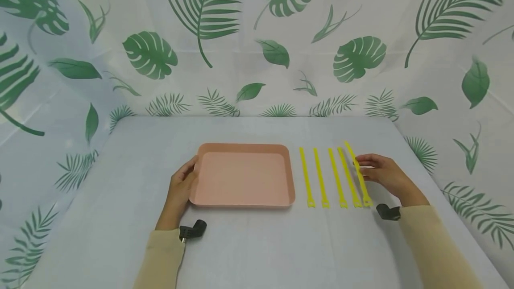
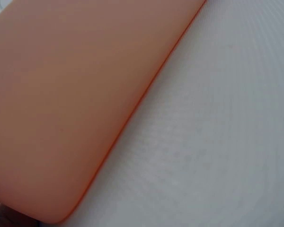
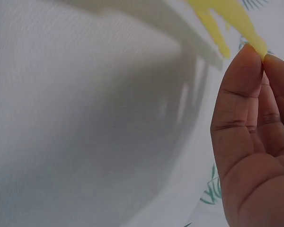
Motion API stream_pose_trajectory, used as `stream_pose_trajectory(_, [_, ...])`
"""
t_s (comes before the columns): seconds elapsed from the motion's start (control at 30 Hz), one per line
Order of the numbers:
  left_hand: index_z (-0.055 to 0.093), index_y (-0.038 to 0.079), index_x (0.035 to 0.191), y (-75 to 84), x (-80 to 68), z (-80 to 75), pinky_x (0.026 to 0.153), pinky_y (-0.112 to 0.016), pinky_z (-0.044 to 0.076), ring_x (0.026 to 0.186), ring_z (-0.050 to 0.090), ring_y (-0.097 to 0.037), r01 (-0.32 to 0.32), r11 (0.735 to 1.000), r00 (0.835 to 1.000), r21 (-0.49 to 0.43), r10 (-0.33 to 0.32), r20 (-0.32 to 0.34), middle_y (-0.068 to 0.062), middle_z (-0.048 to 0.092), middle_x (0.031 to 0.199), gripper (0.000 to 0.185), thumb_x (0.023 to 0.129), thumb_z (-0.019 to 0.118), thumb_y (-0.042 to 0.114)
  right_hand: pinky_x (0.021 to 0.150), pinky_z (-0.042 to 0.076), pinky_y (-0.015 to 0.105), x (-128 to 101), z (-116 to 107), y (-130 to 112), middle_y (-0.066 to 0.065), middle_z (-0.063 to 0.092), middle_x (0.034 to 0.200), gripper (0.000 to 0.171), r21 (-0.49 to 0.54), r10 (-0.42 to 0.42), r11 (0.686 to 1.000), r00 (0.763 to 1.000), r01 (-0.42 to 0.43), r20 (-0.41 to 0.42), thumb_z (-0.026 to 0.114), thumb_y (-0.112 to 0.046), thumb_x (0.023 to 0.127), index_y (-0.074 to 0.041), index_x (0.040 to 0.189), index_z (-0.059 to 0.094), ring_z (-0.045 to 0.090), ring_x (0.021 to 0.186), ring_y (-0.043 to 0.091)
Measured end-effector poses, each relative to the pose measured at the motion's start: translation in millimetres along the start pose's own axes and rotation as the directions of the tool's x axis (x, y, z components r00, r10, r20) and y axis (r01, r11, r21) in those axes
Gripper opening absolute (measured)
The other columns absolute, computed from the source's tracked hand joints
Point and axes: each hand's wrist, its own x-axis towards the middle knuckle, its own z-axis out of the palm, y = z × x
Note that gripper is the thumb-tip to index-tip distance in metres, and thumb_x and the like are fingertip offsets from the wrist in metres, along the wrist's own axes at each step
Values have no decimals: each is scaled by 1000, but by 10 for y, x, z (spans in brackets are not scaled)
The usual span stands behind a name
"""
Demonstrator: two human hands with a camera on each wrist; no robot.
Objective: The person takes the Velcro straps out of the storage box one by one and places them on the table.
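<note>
In the head view a pink rectangular tray [image 1: 242,177] lies flat on the table. My left hand [image 1: 181,186] grips its left edge, fingers at the side wall; a bit of that hand shows in the left wrist view beside the tray's corner [image 2: 47,203]. To the tray's right, several yellow cable ties [image 1: 320,177] lie side by side, their slotted heads toward me. Thumb and fingertips of my right hand [image 1: 379,173] pinch the rightmost yellow cable tie [image 1: 363,187]. In the right wrist view this pinched cable tie [image 3: 236,19] runs up from the fingertips.
A pale cloth covers the table [image 1: 257,249]. Leaf-printed white fabric [image 1: 241,79] stands upright behind it and along both sides. A small black camera [image 1: 194,229] sits on the left wrist, another black camera [image 1: 387,212] on the right.
</note>
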Motion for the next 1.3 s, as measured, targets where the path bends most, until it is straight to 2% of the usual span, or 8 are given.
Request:
stream_pose_trajectory(0.23, [49, 7, 163, -1, -19, -1, 102, -13, 44, 153, 40, -24, 10, 1000, 1000, -3, -10, 5, -12, 44, 169, 51, 112, 55, 9, 81, 59, 21, 60, -37, 102, 30, 58, 145, 52, -47, 68, 996, 997, -70, -37, 64, -7, 108, 11, 153, 46, 63, 96, 3])
stream_pose_trajectory(0.47, [49, 8, 163, -7, -21, -9, 103, -12, 43, 154, 39, -24, 13, 1000, 1000, 3, -13, 1, -11, 43, 170, 51, 112, 55, 9, 77, 57, 21, 93, -54, 145, 32, 59, 142, 48, -74, 89, 993, 995, -92, -44, 64, -5, 107, 13, 149, 49, 62, 94, 8])
stream_pose_trajectory(0.67, [49, 8, 162, -11, -15, -15, 102, -13, 44, 153, 40, -25, 9, 1000, 1000, 0, -9, 1, -12, 43, 170, 51, 112, 55, 9, 77, 57, 18, 135, -9, 145, 34, 56, 143, 46, -107, 120, 986, 990, -127, -68, 61, -3, 106, 12, 148, 51, 63, 107, 25])
stream_pose_trajectory(0.83, [50, 9, 162, -5, -15, -10, 101, -13, 44, 151, 42, -24, 9, 1000, 1000, 2, -9, 0, -11, 45, 168, 51, 112, 56, 10, 72, 55, 17, 162, 8, 137, 33, 59, 133, 42, -148, 137, 977, 985, -152, -107, 62, 1, 105, 13, 144, 53, 62, 109, 35])
stream_pose_trajectory(1.13, [49, 7, 163, 0, -4, -1, 102, -13, 44, 152, 40, -24, 4, 1000, 1000, -6, -4, 8, -11, 44, 169, 51, 112, 55, 10, 66, 54, 25, 122, 21, 83, 16, 63, 106, 39, -248, 124, 957, 984, -152, -124, 66, -1, 102, 13, 137, 58, 62, 85, 21])
stream_pose_trajectory(1.2, [48, 7, 163, 1, -4, 0, 102, -13, 45, 153, 40, -25, 5, 1000, 1000, -7, -5, 9, -12, 43, 170, 51, 112, 54, 9, 66, 53, 28, 103, 33, 67, 15, 62, 104, 40, -257, 128, 954, 984, -155, -121, 66, -2, 102, 13, 138, 57, 60, 81, 20])
stream_pose_trajectory(1.3, [48, 7, 163, -5, -3, 3, 102, -13, 45, 153, 40, -26, 12, 1000, 1000, -5, -12, 7, -12, 43, 170, 51, 112, 54, 9, 70, 53, 32, 55, 51, 33, 23, 63, 112, 42, -266, 142, 949, 983, -169, -120, 64, -6, 104, 12, 141, 55, 62, 84, 22])
